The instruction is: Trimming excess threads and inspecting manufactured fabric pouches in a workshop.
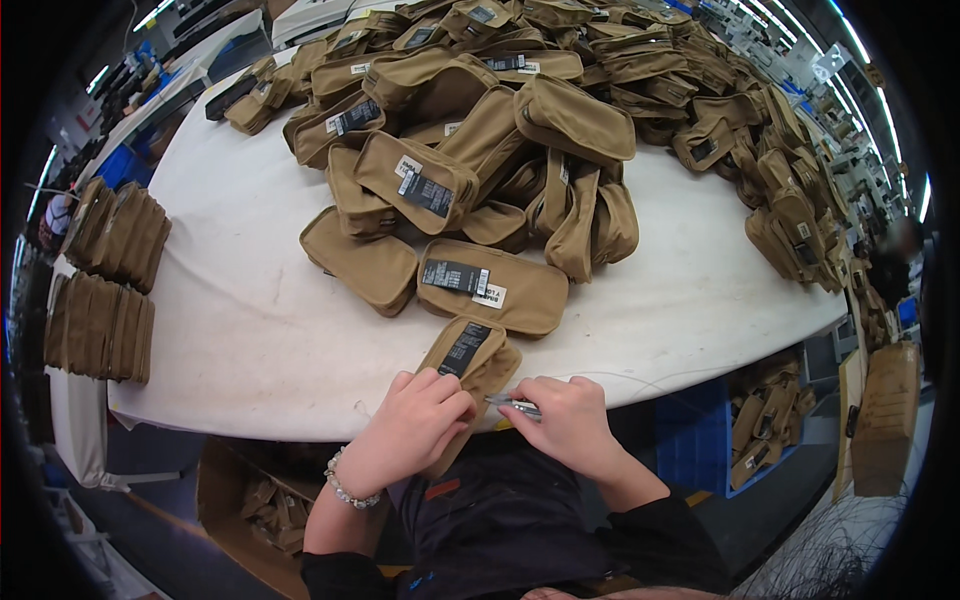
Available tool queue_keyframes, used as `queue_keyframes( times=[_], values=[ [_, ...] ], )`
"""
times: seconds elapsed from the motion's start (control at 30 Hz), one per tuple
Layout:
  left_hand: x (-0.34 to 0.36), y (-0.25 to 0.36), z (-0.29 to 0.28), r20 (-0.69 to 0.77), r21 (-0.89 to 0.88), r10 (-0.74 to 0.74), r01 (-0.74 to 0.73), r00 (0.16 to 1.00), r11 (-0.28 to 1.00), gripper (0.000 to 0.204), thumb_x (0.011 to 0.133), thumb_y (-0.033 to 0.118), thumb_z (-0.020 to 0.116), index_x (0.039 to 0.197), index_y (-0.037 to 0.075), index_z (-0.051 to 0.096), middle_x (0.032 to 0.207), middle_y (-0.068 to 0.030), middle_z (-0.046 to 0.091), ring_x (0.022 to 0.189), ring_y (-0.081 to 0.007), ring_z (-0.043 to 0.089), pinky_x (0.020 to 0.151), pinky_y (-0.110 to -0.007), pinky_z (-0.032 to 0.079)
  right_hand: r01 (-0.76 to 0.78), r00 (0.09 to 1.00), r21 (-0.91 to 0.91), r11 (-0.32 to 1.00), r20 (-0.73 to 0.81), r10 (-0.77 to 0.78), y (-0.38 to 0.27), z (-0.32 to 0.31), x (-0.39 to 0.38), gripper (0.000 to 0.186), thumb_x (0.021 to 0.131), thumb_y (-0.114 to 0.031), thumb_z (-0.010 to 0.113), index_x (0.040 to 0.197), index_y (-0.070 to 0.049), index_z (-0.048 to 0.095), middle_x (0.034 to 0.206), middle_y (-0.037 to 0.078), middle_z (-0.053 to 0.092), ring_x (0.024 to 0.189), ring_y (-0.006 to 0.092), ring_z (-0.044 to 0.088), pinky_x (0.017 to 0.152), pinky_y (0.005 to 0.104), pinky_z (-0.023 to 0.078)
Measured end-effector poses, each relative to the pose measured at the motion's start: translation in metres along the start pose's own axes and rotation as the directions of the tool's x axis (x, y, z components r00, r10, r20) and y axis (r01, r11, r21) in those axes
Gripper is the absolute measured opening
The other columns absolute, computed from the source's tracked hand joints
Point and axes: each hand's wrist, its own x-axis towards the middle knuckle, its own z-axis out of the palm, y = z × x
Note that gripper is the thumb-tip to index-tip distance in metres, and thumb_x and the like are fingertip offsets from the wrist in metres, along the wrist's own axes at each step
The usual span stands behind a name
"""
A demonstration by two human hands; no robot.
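At the near edge of the table, my left hand [418, 422] is closed on a tan fabric pouch [488, 358] with a dark printed label on its upper side. Part of the pouch hides behind my fingers, and its lower end hangs past the table edge. My right hand [568, 422] grips small silver thread snips [508, 402], their pointed tip facing left, close beside the pouch. Just beyond lies another tan pouch [520, 300] with a dark label and a white tag. To its left a plain-sided pouch [360, 260] rests on the white table [240, 330].
A large heap of tan pouches [440, 85] covers the table's far part, continuing down the right side. Neat stacks of pouches [100, 325] stand at the far left. Below the table are a cardboard box [225, 500] and a blue bin [690, 430], both holding pouches.
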Motion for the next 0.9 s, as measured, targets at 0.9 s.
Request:
queue_keyframes(
  times=[0.9],
  values=[
    [-0.001, -0.004, 0.011, 0.057, 0.383, 0.180, -0.188, 0.982, 0.904, 0.008, 0.076, 0.014, 0.057, 0.081, 0.010, 0.053, 0.084, -0.0022, 0.048, 0.086, -0.0162, 0.051, 0.074, -0.028, 0.039, 0.126, 0.986, 0.020, 0.992, 0.104, -0.128, -0.014, 0.001, -0.008, 0.020, 0.076, -0.027, 0.077, 0.076, -0.013, 0.063, 0.067, -0.002, 0.064, 0.051, 0.0180, 0.056, 0.049, 0.0297, 0.034]
  ],
)
